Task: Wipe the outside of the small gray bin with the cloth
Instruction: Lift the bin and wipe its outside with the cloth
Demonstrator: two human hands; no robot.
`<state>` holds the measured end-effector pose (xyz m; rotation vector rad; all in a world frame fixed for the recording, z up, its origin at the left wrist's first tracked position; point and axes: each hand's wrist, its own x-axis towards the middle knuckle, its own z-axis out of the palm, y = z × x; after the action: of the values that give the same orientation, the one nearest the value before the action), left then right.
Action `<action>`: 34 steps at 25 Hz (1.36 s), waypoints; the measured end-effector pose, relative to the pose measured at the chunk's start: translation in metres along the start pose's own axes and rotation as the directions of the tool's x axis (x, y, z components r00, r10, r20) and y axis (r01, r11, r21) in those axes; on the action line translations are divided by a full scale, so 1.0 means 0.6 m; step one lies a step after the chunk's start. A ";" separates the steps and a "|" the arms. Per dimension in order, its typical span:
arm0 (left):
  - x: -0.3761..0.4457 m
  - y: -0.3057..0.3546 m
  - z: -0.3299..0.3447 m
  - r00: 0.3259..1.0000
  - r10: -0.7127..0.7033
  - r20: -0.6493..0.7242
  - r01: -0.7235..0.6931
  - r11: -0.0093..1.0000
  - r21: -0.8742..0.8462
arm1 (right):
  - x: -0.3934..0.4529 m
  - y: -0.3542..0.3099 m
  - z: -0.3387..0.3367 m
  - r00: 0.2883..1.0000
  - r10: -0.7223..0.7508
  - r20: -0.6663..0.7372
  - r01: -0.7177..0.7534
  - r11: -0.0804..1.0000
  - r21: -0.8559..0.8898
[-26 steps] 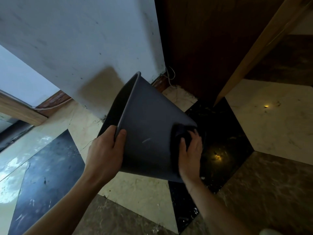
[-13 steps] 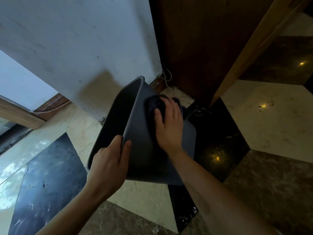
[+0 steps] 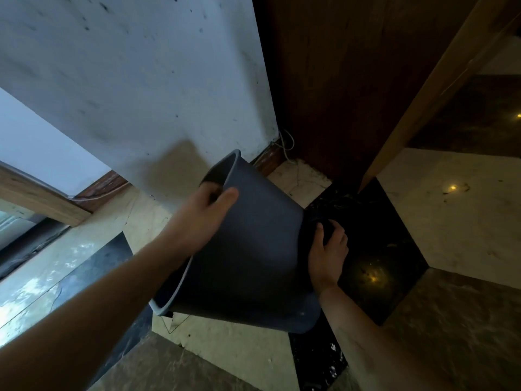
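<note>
The small gray bin (image 3: 253, 258) is held tilted on its side above the floor, its open mouth facing left and its base toward the right. My left hand (image 3: 205, 218) grips the upper rim, thumb on the outside wall and fingers inside. My right hand (image 3: 327, 255) presses a dark cloth (image 3: 324, 225) against the bin's base end. Most of the cloth is hidden under my fingers and blends with the dark floor tile behind it.
A white wall (image 3: 135, 80) with a brown skirting board stands just behind the bin. A dark wooden door (image 3: 338, 80) and its lighter frame (image 3: 423, 103) are at the back right. The floor has cream, black and brown marble tiles (image 3: 451, 207).
My right hand slid the cloth from the upper side of the bin down to its base end. My left hand shifted along the rim to the top, and the bin turned.
</note>
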<state>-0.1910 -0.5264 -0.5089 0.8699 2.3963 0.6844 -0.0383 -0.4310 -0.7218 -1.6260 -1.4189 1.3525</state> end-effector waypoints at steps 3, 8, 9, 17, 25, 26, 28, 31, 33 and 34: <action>0.115 0.078 0.027 0.986 -0.099 -0.134 0.107 0.992 0.060 | 0.007 0.005 0.001 1.000 -0.025 -0.010 0.025 1.000 -0.007; 0.143 0.119 0.068 0.975 -0.038 -0.220 0.110 0.939 0.325 | 0.014 0.016 -0.011 0.989 0.075 -0.129 -0.063 0.994 0.091; 0.128 0.119 0.066 0.976 0.069 -0.208 0.005 0.942 0.335 | 0.010 0.016 -0.018 0.983 0.082 -0.166 -0.057 0.987 0.151; -0.041 0.021 -0.006 0.951 0.302 -0.067 -0.309 0.935 -0.174 | -0.002 -0.039 -0.087 0.946 0.025 -0.322 0.116 0.904 0.411; -0.053 0.019 -0.003 0.996 -0.041 -0.084 0.012 0.949 -0.315 | -0.055 -0.006 -0.114 0.950 -0.155 -0.272 0.223 0.945 0.240; -0.053 0.019 0.001 0.992 -0.006 -0.126 -0.027 0.966 -0.257 | -0.058 -0.010 -0.118 0.941 -0.221 -0.257 0.272 0.944 0.186; -0.062 0.017 0.007 0.981 0.081 -0.174 -0.114 0.975 -0.190 | -0.056 -0.023 -0.129 0.919 -0.345 -0.191 0.361 0.931 0.059; -0.078 0.013 0.013 0.975 0.139 -0.172 -0.167 0.973 -0.160 | -0.027 -0.056 -0.142 0.931 -0.364 -0.040 0.364 0.931 -0.006; -0.085 0.018 0.017 0.976 0.143 -0.166 -0.174 0.966 -0.193 | -0.012 -0.083 -0.143 0.943 -0.328 0.053 0.330 0.944 -0.025; -0.088 0.023 0.019 0.977 0.135 -0.165 -0.170 0.961 -0.220 | -0.011 -0.094 -0.141 0.943 -0.322 0.083 0.328 0.942 -0.069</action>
<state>-0.1426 -0.5504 -0.4946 0.9379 2.3302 1.1023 0.0209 -0.4069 -0.6425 -1.3277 -1.7178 1.1810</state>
